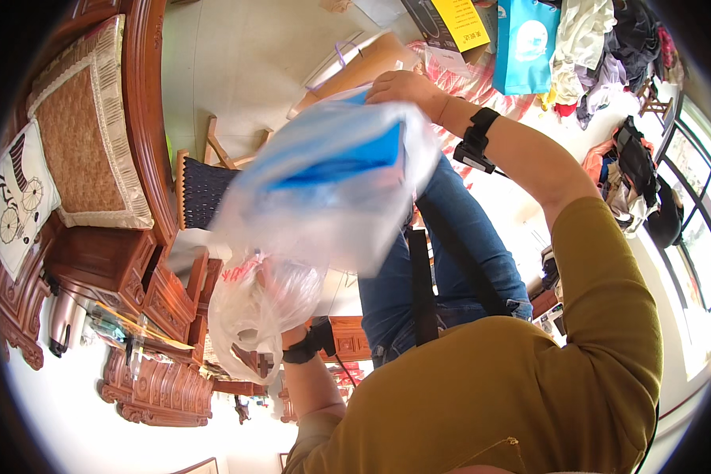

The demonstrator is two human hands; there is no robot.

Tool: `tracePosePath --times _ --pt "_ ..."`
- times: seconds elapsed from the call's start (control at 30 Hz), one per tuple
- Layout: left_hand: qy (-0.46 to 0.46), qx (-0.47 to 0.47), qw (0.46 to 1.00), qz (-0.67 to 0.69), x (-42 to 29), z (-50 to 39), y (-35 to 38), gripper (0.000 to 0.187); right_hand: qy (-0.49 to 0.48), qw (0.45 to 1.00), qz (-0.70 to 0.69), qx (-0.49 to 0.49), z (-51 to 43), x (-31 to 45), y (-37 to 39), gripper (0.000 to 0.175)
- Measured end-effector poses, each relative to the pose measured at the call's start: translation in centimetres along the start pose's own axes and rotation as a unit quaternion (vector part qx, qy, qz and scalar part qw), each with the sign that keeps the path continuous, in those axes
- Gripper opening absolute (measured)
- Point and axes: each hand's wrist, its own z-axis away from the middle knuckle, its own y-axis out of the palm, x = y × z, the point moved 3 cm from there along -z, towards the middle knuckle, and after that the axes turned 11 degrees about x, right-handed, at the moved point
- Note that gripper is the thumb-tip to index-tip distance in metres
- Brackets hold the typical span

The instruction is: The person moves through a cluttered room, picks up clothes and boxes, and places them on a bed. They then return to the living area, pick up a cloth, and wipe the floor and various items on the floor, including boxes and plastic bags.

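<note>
A translucent white plastic bag (332, 225), blurred, spans the space in front of my torso. Something flat and blue (355, 157) shows through it. At the bag's upper end my right hand (400, 92) has its fingers closed over the edge, with a black strap and device (477, 139) on the wrist. My left hand (275, 299) is mostly hidden by the bag's crumpled lower part, where the loop handles (249, 349) and red printing show; whether its fingers grip cannot be seen. A black strap also circles that wrist.
Ahead lie a brown cardboard piece (355, 68), a yellow and black box (459, 23), a blue paper bag (524, 47) and heaped clothes (622, 172). At left stand a low stool (204, 192) with a dark woven seat, carved wooden furniture (145, 112) and a cushion (26, 198).
</note>
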Motion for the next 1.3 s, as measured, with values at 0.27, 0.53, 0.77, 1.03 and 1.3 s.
tracePosePath --times 0.27,0.53,0.77,1.03,1.3 --pt "-0.016 -0.015 1.000 0.008 0.9 0.8 0.7 0.047 0.096 0.981 0.107 0.134 -0.9 -5.1 2.2 0.023" --pt "-0.041 -0.027 0.999 0.014 1.8 2.4 1.9 0.048 -0.019 0.975 0.188 0.114 -5.3 -3.6 1.7 0.017" --pt "-0.041 -0.050 0.998 0.018 2.8 2.6 2.2 0.050 0.052 0.997 0.063 0.018 -4.0 -3.7 -0.1 0.021" --pt "0.006 -0.162 0.987 -0.001 1.7 4.6 -2.8 0.051 0.371 0.911 0.001 -0.179 7.4 -5.8 -5.8 0.024" --pt "0.036 -0.345 0.936 -0.054 3.0 4.0 -9.7 0.053 0.411 0.760 -0.303 -0.402 18.7 -10.7 -4.8 0.032"
